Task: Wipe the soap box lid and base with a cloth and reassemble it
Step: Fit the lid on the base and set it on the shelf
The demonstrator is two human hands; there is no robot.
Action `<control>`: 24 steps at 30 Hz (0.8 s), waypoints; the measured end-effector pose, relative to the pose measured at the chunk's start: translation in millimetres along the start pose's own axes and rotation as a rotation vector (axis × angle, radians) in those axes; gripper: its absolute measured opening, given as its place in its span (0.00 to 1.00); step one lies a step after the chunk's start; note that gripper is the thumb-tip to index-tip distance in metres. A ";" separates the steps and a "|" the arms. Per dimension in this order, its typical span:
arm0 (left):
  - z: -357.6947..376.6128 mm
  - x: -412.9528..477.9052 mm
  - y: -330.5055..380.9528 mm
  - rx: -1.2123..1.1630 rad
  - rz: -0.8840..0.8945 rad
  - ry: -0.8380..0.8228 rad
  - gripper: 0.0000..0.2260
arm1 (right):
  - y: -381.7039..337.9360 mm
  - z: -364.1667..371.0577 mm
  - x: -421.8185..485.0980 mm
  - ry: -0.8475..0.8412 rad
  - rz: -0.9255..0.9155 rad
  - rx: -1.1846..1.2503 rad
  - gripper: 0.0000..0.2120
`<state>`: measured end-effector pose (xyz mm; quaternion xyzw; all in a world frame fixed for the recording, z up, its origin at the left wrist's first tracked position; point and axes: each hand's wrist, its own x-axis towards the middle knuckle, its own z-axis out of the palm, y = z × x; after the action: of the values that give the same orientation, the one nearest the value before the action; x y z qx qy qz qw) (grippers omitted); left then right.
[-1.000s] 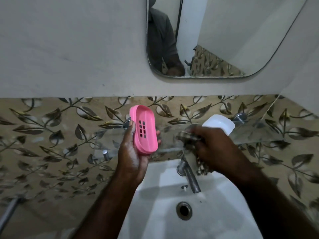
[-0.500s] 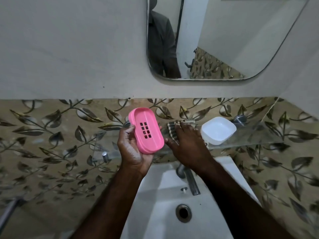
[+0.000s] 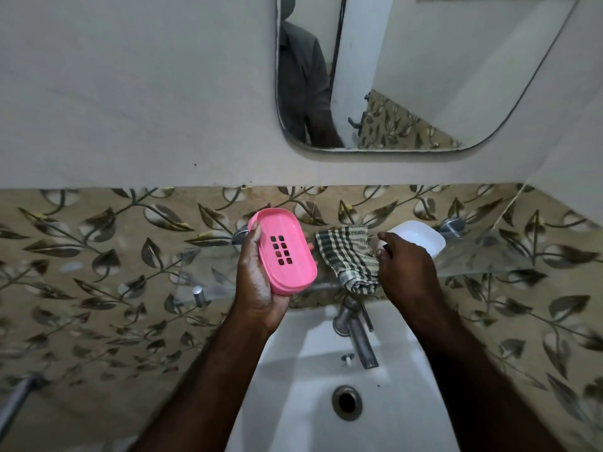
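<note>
Your left hand (image 3: 257, 288) holds the pink soap box part (image 3: 282, 252) tilted above the sink (image 3: 293, 386), its slotted face toward the camera. The thumb is curled over the left rim and the fingers (image 3: 309, 246) are wrapped behind to the right rim. Your right hand (image 3: 404, 269) is at the near-left edge of the white soap box part (image 3: 421, 238), which sits on the glass shelf (image 3: 473, 256); I cannot tell whether its fingers pinch that rim, as the back of the hand hides them. The checked cloth (image 3: 349, 256) lies on the shelf between the two parts, one end hanging over the front edge above the tap (image 3: 357, 337).
</note>
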<state>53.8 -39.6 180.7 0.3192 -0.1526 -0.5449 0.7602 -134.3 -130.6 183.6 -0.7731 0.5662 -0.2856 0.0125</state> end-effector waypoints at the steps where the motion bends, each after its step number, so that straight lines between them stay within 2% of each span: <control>1: -0.2 -0.1 0.0 0.005 0.002 -0.002 0.34 | -0.1 0.6 -0.9 0.025 -0.007 0.010 0.13; 4: -3.4 1.7 -0.3 0.003 -0.008 -0.013 0.33 | -0.4 -4.1 0.9 0.098 -0.036 0.010 0.12; 6: -5.5 2.4 -0.6 0.002 -0.013 -0.022 0.33 | -2.9 -16.0 3.5 0.155 -0.122 0.004 0.09; 8: -5.2 2.2 -0.6 0.021 -0.007 -0.029 0.33 | -13.2 -32.3 3.1 0.176 -0.227 0.125 0.10; 11: -4.5 1.9 -1.9 0.059 0.014 -0.045 0.33 | -40.6 -60.1 -2.6 0.060 -0.361 0.368 0.13; 14: -3.3 0.0 -1.3 0.079 0.003 -0.075 0.30 | -64.9 -85.6 -6.8 -0.088 -0.398 0.593 0.12; 18: 1.3 -10.0 -0.7 0.106 -0.109 -0.238 0.29 | -79.7 -96.2 0.0 -0.182 -0.411 0.751 0.07; 20: 5.2 -18.0 -3.6 0.103 -0.153 -0.325 0.30 | -83.0 -84.5 6.8 -0.122 -0.335 0.809 0.10; 24: 18.9 -33.3 -13.2 0.030 -0.237 -0.414 0.31 | -86.5 -51.7 12.8 0.215 -0.137 0.781 0.20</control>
<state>21.2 -17.5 190.2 0.2276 -0.2746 -0.6816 0.6389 -80.2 -95.1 262.0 -0.7120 0.3605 -0.5584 0.2265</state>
